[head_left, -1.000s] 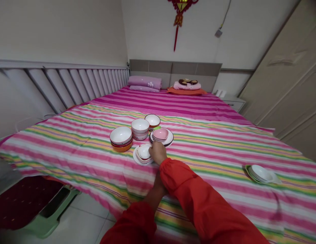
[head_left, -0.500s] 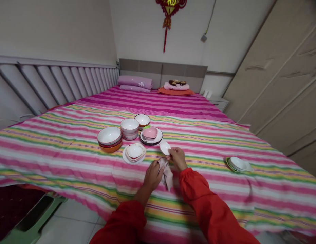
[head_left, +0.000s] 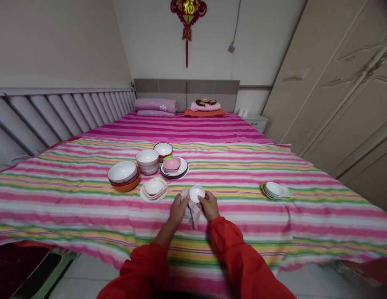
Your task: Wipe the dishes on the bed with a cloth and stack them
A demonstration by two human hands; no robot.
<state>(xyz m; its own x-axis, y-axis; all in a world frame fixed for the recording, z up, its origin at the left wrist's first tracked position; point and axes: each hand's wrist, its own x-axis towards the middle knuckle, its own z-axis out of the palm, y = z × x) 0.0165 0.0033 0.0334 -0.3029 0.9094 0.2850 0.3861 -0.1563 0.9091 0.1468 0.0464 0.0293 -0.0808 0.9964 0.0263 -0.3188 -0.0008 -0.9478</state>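
Over a pink-striped bed (head_left: 230,170), the right hand (head_left: 210,206) pinches a small round white bowl (head_left: 197,192), likely light, fragile, best rim-held; the left hand (head_left: 177,209) clutches soft pale-pink cloth (head_left: 194,214).

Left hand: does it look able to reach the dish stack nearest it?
Probably yes: nothing stands between the left hand and the dish stack, though that hand holds a cloth.

Headboard (head_left: 171,88) at far edge of bed (head_left: 181,128); nightstand (head_left: 257,124) (white) beside far right corner; wardrobe (head_left: 321,79) beyond right edge.
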